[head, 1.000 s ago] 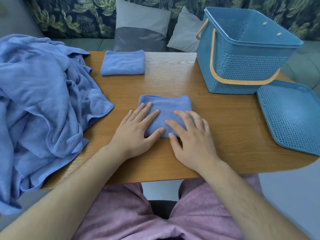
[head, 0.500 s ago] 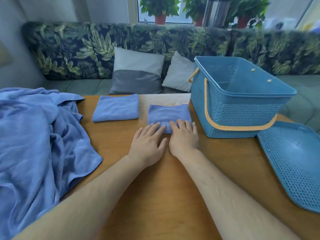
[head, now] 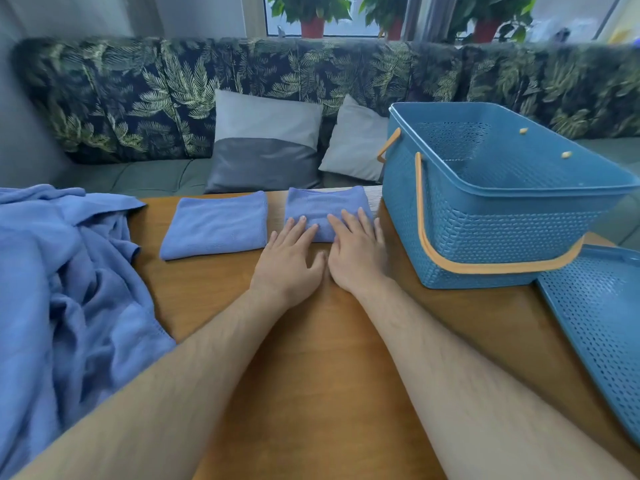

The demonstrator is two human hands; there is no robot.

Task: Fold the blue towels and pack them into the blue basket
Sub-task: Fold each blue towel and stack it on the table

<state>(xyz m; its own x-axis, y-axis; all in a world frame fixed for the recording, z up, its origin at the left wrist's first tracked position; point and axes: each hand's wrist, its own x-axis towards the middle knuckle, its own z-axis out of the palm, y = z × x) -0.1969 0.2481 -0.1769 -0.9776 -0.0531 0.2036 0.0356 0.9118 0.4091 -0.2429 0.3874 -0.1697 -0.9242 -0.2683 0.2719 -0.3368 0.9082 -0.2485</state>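
You're in a home living room. Beyond your fingers [head: 350,221] runs a leaf-print sofa [head: 138,98] with grey cushions [head: 266,133], potted plants [head: 311,10] behind it.

Wooden table [head: 311,368] before a leaf-print sofa [head: 138,98] under a daylit window [head: 341,27]
Straight beyond the grip a two-tone grey cushion [head: 266,143] and a pale cushion [head: 356,140] lean on the sofa back, potted plants [head: 311,10] line the sill above, and a grey wall [head: 20,126] stands far left

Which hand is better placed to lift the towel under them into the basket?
Probably the right hand: it rests on the folded towel on the side nearest the blue basket. The left hand lies farther, by the other folded towel.
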